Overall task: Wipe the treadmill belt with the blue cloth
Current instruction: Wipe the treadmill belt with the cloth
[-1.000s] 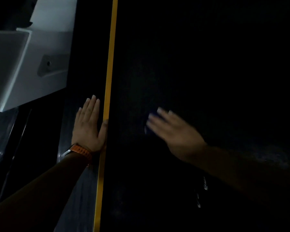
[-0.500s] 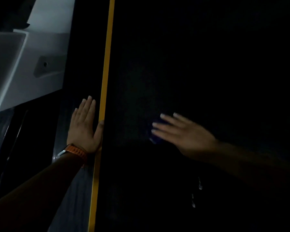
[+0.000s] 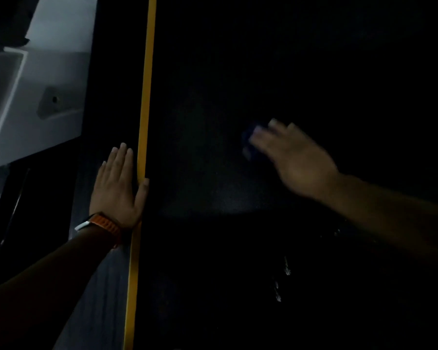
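The left hand (image 3: 115, 188) lies flat, palm down, on the side rail (image 3: 104, 286), its four fingers straight and together and its thumb touching the yellow stripe (image 3: 147, 84); one orange watch strap (image 3: 106, 224) circles the wrist. The right hand (image 3: 296, 160), blurred, reaches across the treadmill belt (image 3: 238, 72), fingers stretched flat on the one blue cloth (image 3: 248, 140), which peeks out under the fingertips.

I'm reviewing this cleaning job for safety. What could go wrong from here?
The left hand lies on the side rail, thumb on the yellow stripe at the treadmill belt edge; a shifting belt might pinch it. In this dim light the blue cloth under the right hand could miss the pale specks nearer the person.
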Demonstrator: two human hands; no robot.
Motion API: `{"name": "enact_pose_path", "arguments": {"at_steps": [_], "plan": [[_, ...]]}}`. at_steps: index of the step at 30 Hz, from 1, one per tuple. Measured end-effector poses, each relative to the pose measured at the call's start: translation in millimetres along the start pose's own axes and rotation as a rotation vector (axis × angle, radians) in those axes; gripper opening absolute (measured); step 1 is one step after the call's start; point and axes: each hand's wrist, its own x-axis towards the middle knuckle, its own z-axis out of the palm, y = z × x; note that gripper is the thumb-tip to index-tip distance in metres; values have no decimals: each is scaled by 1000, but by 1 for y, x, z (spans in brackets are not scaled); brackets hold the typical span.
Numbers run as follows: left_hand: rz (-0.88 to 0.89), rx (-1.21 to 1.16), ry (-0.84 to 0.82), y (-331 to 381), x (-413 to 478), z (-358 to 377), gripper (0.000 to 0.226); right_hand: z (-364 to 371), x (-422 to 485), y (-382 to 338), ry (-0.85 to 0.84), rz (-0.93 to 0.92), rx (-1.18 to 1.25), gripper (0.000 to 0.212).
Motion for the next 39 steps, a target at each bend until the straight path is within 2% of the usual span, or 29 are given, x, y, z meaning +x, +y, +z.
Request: {"name": "enact_pose_path", "arguments": {"at_steps": [2,3,4,5,7,8,9,10,12,14,15,16,18,20,21,22,23,26,27,28,29,31,33,34,35,38,39], "plan": [[37,74,-16,8,3,-1,80,-9,8,19,33,260,-8,71],[62,105,-20,16,6,0,80,-6,4,10,69,292,-11,68],[79,135,-27,28,10,2,80,2,-7,-7,102,245,11,65],[93,159,-40,44,16,6,79,12,-23,-30,116,119,59,60],[129,160,-77,84,27,18,80,20,-54,-63,-3,-212,128,55],[129,139,-92,106,30,25,81,17,-61,-60,-101,-329,97,56],[108,115,-100,124,33,32,81,12,-57,-43,-107,-396,41,57],[74,96,-100,137,36,38,82,6,-45,-19,-51,-344,-2,59],[34,79,-85,148,36,47,82,-6,-19,38,43,44,26,64],[40,67,-66,146,35,52,83,-20,-8,82,41,372,58,60],[49,58,-59,145,35,53,82,-22,-11,83,61,439,67,58],[57,51,-53,145,34,53,82,-16,-19,73,86,432,58,59],[59,44,-42,146,34,52,80,4,-51,25,116,177,87,61],[56,55,-44,147,34,51,80,13,-86,-16,-44,-157,132,63],[54,60,-45,147,33,51,80,10,-92,-13,-125,-275,93,65],[54,59,-45,147,33,50,80,3,-87,5,-120,-332,44,66],[57,53,-44,147,34,50,80,-4,-76,30,-65,-256,17,65],[70,33,-43,147,34,50,80,-21,-45,105,54,290,63,61],[71,27,-43,147,33,50,80,-22,-45,108,78,395,68,60],[69,23,-44,148,33,50,80,-18,-51,97,96,425,40,61],[68,22,-46,149,33,50,80,-9,-63,77,122,361,34,64],[81,31,-46,150,33,48,81,6,-104,24,80,60,111,66],[106,44,-37,150,33,47,80,7,-135,7,-120,-241,60,70],[116,48,-35,151,34,47,80,1,-136,23,-127,-320,0,72],[124,50,-38,154,35,47,80,-4,-128,50,-67,-271,-43,73],[189,47,-65,185,37,50,81,-23,-100,130,69,290,15,67],[225,49,-71,202,38,52,80,-27,-98,136,103,413,23,62]]}}
